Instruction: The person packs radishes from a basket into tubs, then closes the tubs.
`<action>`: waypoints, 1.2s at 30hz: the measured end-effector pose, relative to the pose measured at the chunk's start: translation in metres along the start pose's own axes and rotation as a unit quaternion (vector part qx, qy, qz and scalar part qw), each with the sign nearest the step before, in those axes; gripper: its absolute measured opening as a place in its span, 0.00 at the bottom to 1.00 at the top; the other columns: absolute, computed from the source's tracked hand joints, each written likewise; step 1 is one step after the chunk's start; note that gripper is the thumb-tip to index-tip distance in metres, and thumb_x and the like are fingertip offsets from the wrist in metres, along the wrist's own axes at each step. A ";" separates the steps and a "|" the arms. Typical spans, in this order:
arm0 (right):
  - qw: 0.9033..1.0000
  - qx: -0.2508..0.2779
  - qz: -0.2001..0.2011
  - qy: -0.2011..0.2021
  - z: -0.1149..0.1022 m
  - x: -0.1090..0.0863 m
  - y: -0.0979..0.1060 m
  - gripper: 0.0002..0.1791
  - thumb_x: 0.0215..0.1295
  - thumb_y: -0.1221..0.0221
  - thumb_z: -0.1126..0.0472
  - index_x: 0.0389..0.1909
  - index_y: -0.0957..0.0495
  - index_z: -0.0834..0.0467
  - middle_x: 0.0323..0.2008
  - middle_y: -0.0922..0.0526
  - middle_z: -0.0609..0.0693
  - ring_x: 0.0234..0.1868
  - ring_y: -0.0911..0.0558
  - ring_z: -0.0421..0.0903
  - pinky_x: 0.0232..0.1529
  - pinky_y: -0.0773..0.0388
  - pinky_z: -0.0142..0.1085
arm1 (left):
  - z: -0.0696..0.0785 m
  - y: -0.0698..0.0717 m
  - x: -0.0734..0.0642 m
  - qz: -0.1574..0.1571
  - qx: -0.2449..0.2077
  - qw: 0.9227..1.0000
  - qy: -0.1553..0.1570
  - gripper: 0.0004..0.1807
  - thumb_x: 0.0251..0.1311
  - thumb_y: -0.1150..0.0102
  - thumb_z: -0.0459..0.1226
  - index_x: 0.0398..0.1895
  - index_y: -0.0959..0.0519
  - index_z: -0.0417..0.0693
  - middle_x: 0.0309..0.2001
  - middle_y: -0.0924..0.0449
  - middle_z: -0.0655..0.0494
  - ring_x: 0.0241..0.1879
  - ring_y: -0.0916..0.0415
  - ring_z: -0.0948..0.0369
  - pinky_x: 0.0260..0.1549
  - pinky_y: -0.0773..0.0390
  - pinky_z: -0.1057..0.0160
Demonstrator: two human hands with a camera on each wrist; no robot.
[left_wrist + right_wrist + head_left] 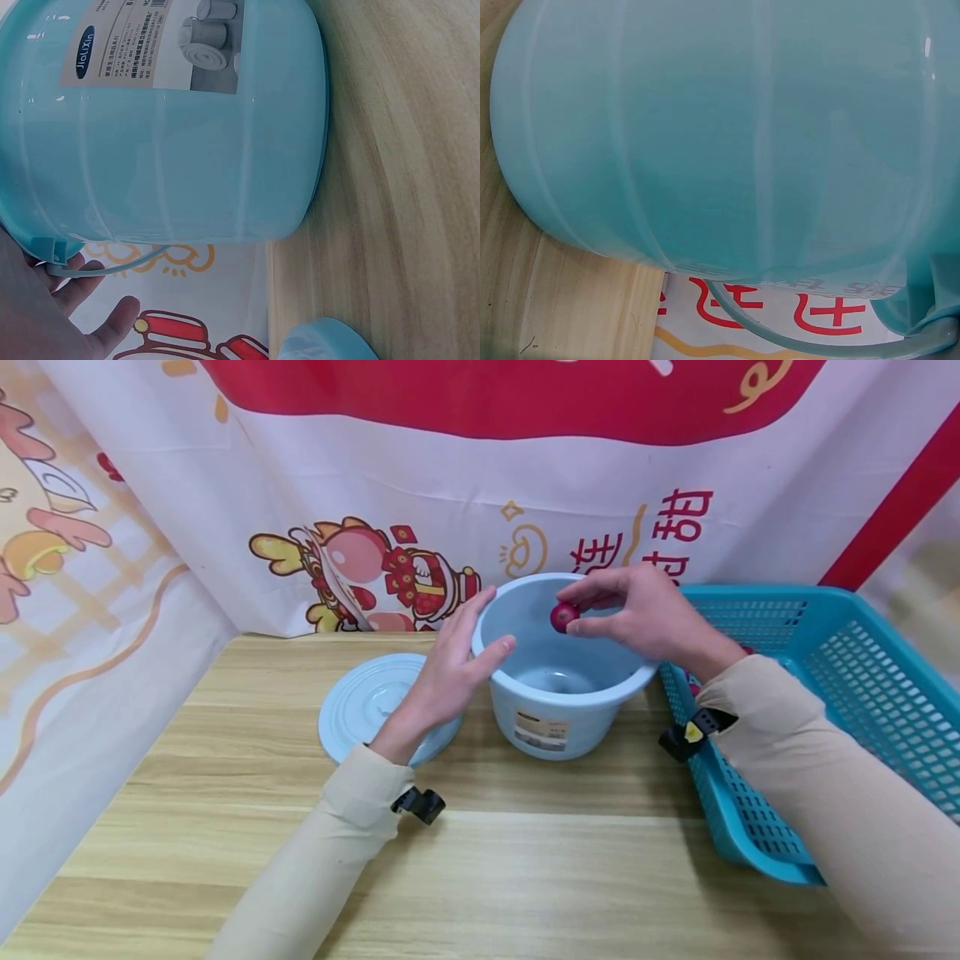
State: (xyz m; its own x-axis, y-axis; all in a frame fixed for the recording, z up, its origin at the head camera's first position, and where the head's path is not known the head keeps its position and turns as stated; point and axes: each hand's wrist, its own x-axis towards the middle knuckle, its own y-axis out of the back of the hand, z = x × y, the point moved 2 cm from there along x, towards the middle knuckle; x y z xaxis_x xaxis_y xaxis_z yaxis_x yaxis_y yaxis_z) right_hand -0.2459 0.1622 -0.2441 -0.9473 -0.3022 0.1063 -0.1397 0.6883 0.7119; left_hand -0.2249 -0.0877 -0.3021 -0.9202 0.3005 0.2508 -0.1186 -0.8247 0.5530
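Observation:
A light-blue plastic bucket [566, 727] with a paper label stands on the wooden table. My left hand [459, 664] lies along its left rim, fingers extended and thumb held apart. In the left wrist view the fingers [82, 289] show beside the bucket's thin handle [112, 268]. Over the bucket's mouth, my right hand [637, 614] pinches a small, round, dark-red thing [564, 617] between thumb and fingers. The right wrist view is filled mostly by the bucket's side [705, 135]; the right hand is out of that view.
A round light-blue lid [360, 702] lies on the table left of the bucket, partly behind the left arm. A teal slotted basket [862, 627] stands at the right under the right forearm, with small red things [694, 690] inside. A printed cloth [420, 468] hangs behind.

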 end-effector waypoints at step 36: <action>0.999 0.028 -0.019 -0.004 -0.001 -0.001 0.006 0.21 0.66 0.27 0.54 0.60 0.13 0.50 0.59 0.12 0.54 0.57 0.14 0.51 0.61 0.16 0.53 | 0.001 -0.001 0.000 0.001 0.004 1.000 0.005 0.43 0.72 0.49 0.59 0.87 0.48 0.62 0.86 0.48 0.56 0.81 0.47 0.52 0.74 0.33 0.36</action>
State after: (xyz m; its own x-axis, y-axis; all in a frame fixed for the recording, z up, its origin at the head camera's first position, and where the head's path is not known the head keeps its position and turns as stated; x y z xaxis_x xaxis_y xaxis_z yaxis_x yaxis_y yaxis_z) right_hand -0.2457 0.1659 -0.2397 -0.9431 -0.3240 0.0751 -0.1907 0.7118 0.6760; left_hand -0.2243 -0.0868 -0.3017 -0.9241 0.2935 0.2447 -0.1129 -0.8216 0.5588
